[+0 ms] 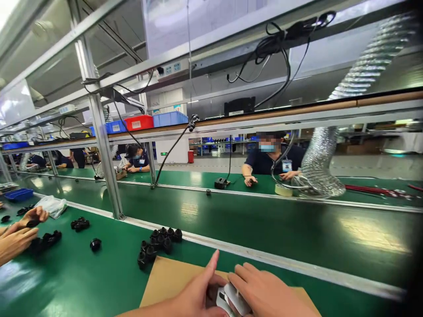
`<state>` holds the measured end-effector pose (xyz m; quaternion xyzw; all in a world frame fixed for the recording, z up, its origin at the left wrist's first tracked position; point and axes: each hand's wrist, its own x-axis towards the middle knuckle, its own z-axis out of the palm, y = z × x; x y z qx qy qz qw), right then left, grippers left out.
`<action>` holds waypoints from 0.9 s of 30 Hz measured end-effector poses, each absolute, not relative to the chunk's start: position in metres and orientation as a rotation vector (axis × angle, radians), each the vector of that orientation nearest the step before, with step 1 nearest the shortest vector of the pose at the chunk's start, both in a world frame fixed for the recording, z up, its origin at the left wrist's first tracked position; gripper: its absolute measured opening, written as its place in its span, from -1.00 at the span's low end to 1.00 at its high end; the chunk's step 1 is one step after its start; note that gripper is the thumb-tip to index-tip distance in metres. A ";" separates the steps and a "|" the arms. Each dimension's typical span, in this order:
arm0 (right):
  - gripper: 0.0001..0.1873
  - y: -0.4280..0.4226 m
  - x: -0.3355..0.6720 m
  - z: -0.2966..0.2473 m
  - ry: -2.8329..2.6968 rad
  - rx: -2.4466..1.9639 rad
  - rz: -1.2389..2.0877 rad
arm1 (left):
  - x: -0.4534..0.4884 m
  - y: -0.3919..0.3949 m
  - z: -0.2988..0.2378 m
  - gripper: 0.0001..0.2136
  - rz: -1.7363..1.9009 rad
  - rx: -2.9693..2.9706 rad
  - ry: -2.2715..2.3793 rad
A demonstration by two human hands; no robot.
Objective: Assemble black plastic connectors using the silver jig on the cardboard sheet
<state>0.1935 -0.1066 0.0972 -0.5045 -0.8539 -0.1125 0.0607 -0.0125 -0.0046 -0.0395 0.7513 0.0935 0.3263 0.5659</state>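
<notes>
Two hands of ours meet over the flat brown cardboard sheet [165,277], which lies on the green table top [82,281]. Our left hand [194,297] curls closed around the small white and grey plastic part [231,298], forefinger stretched out straight. Our right hand [269,295] lays its fingers over the same part from the other side, so we hold it pinched between both hands, just above the sheet's near edge. Just beyond the sheet's far left corner sits a cluster of round black plastic caps [158,244]. Well left of the sheet, a co-worker's hands [15,242] rest beside a second row of black caps [44,241].
</notes>
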 end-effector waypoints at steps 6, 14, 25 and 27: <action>-0.57 -0.101 0.160 0.096 -2.618 -1.850 -0.356 | -0.011 -0.030 -0.016 0.16 0.798 1.746 0.292; -0.34 -0.089 0.171 0.141 -3.235 -1.175 -0.417 | -0.019 -0.022 -0.032 0.12 0.704 1.706 0.302; -0.52 -0.082 0.150 0.121 -3.089 -1.796 -0.101 | -0.002 -0.026 -0.038 0.25 0.725 1.673 0.275; -0.41 -0.092 0.153 0.122 -3.002 -1.902 -0.168 | -0.003 -0.027 -0.033 0.20 0.749 1.698 0.261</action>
